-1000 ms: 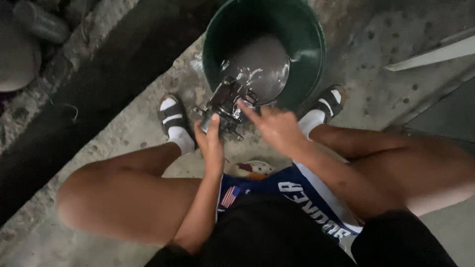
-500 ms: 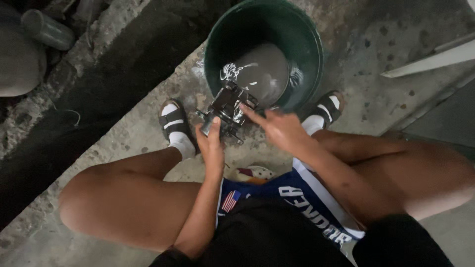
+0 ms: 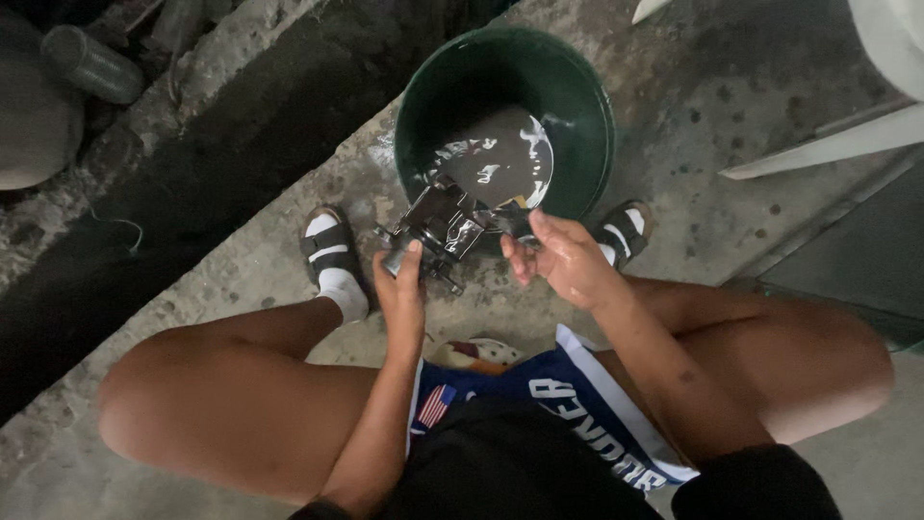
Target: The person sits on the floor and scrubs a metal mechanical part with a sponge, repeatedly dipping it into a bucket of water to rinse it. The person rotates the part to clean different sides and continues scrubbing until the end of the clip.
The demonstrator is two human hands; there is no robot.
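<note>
Between the knees, low over the concrete floor [image 3: 241,260]: left hand [image 3: 402,289] clamped round the near end of a wet metal engine part [image 3: 438,231], thumb up on top, fingers [image 3: 414,252] wrapped on the housing. Right hand [image 3: 563,260] just beside the part's right side, fingers [image 3: 520,260] loosely curled and wet, tips close to the metal; contact hard to tell, nothing clearly gripped. Part tilted, far end hanging over the near rim of a green bucket [image 3: 587,106]. Grey soapy liquid [image 3: 505,159] low in the bucket, foam streaks on the surface. Bucket standing on the floor between two feet in white socks and black sandals, left foot [image 3: 332,255] just left of the part, right foot [image 3: 621,231] touching the bucket's lower right. Bare thighs spread either side, blue-and-white shorts [image 3: 577,414] below the hands. Dark gutter strip [image 3: 173,183] running diagonally at left, grey bottle [image 3: 91,63] lying beyond it at top left. Pale boards [image 3: 828,144] at right edge, well apart from the bucket.
</note>
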